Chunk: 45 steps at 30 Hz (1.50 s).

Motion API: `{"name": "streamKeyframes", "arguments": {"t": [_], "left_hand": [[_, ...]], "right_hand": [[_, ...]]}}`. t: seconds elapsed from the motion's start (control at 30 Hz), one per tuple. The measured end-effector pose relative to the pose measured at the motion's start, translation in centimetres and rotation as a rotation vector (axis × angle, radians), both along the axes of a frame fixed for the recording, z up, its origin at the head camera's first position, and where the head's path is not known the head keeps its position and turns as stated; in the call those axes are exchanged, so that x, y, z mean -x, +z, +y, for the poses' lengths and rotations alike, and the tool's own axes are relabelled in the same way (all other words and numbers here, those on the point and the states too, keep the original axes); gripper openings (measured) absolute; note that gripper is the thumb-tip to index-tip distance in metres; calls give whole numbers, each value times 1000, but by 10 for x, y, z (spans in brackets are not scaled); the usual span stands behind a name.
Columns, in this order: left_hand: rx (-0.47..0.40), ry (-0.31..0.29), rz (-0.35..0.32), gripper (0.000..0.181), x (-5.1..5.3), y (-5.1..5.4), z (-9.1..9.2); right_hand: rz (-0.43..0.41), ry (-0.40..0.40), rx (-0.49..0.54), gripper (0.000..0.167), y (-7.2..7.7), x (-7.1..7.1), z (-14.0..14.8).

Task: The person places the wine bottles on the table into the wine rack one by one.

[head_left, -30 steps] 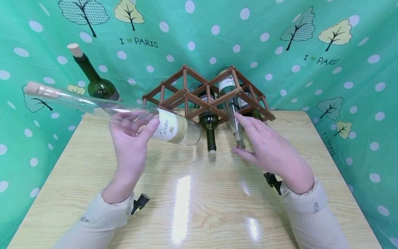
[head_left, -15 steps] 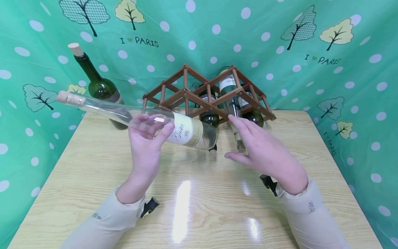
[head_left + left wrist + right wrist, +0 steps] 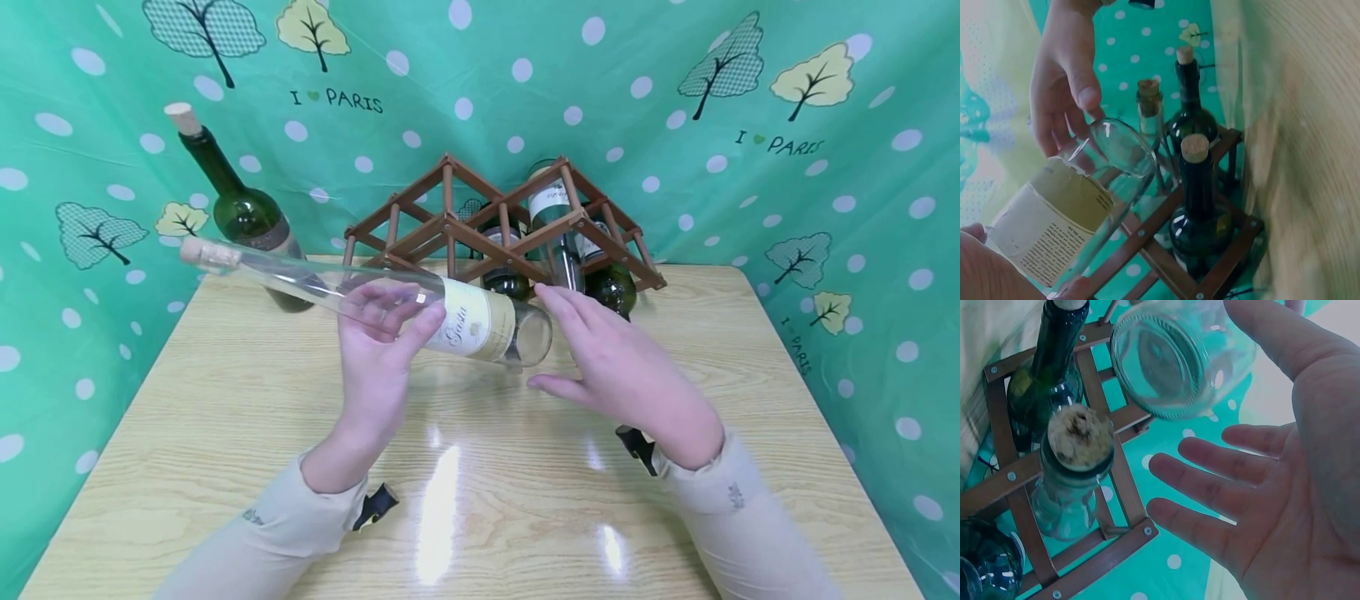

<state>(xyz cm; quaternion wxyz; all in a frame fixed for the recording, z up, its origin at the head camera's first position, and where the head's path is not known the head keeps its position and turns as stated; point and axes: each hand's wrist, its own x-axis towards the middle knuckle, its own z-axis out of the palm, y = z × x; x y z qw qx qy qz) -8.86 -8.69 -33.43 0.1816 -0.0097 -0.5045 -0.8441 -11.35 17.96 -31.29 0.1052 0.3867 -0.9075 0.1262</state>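
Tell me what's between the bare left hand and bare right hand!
The lower part of the long clear glass bottle with a white paper label. The left hand holds it, base towards the right hand. The head view shows this.
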Motion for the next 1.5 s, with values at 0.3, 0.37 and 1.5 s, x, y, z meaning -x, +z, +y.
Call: {"name": "streamKeyframes", "arguments": {"t": [0.3, 0.37, 1.5], "left_hand": [[-35, -85, 46, 48, -2, -6, 11], [-37, -93, 48, 47, -3, -7, 13], [-23, -174, 51, 53, -8, -8, 16]], "right_hand": [[34, 31, 22, 109, -6, 0, -7], [43, 39, 34, 109, -7, 1, -8], [156, 124, 146, 97, -16, 10, -13]]}}
